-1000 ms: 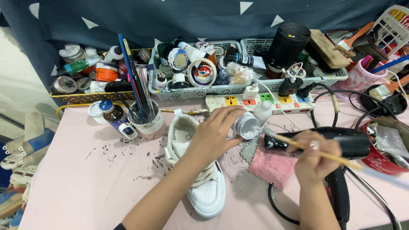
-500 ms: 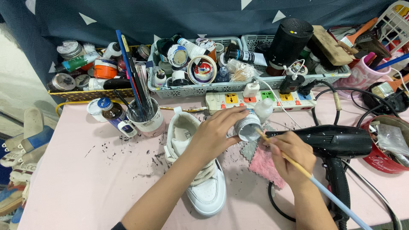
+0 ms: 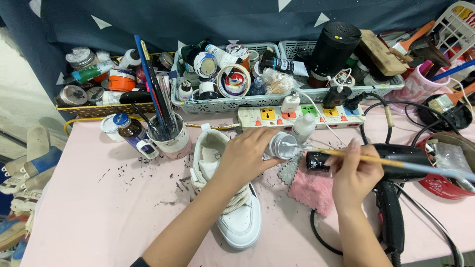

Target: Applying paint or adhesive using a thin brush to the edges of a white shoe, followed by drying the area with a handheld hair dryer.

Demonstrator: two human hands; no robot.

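Observation:
My left hand [image 3: 246, 154] grips a small round pot of white paint [image 3: 281, 146], tilted with its open mouth toward the right. My right hand [image 3: 355, 173] holds a long thin paintbrush [image 3: 396, 162] whose tip is dipped into the pot's mouth. Under my left forearm a white sneaker [image 3: 232, 207] with cream laces lies on the pink table [image 3: 99, 207], toe toward me. A pink cloth [image 3: 311, 190] lies just below the pot, by a grey rag.
A black hair dryer [image 3: 401, 170] with its cord lies right of my right hand. A mug of brushes [image 3: 170, 141], a brown bottle [image 3: 131, 131], a power strip [image 3: 302, 114] and baskets of paint jars [image 3: 227, 74] line the back. A red bowl [image 3: 445, 173] is at right.
My right hand has swung the paintbrush from pointing down-right to nearly level, with its tip staying at the paint pot. My left hand keeps the pot in the same place.

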